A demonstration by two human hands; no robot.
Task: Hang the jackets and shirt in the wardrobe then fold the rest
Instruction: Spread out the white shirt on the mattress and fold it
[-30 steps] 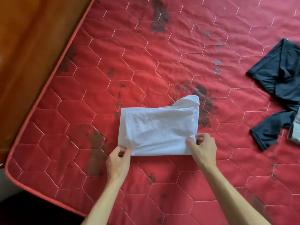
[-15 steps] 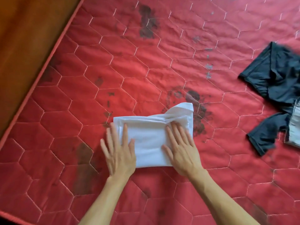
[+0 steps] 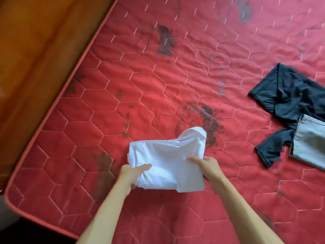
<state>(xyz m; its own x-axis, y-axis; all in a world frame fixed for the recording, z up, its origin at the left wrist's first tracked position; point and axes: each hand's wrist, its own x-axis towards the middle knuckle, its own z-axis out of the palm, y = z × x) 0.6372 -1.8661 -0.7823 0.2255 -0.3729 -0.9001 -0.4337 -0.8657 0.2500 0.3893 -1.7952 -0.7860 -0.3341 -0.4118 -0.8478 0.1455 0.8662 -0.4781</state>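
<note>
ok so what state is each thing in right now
white garment: folded, gripped at both sides
left hand: grips white garment's left side
right hand: grips its right side
dark garment: unfolded, rumpled on the mattress
grey garment: overlapping dark garment, partly out of frame

Three garments are showing in all: one white garment [image 3: 168, 155], folded into a bundle, one dark blue garment [image 3: 288, 97] and one grey garment [image 3: 309, 141]. Two of them, the dark blue and the grey, are lying on the bed at the right. The third is being held. Two hands are showing, one left hand [image 3: 131, 173] and one right hand [image 3: 209, 166], both gripping the white one. One red quilted mattress [image 3: 158, 76] is lying beneath them, and one wooden board [image 3: 35, 50] is running along its left edge.
</note>
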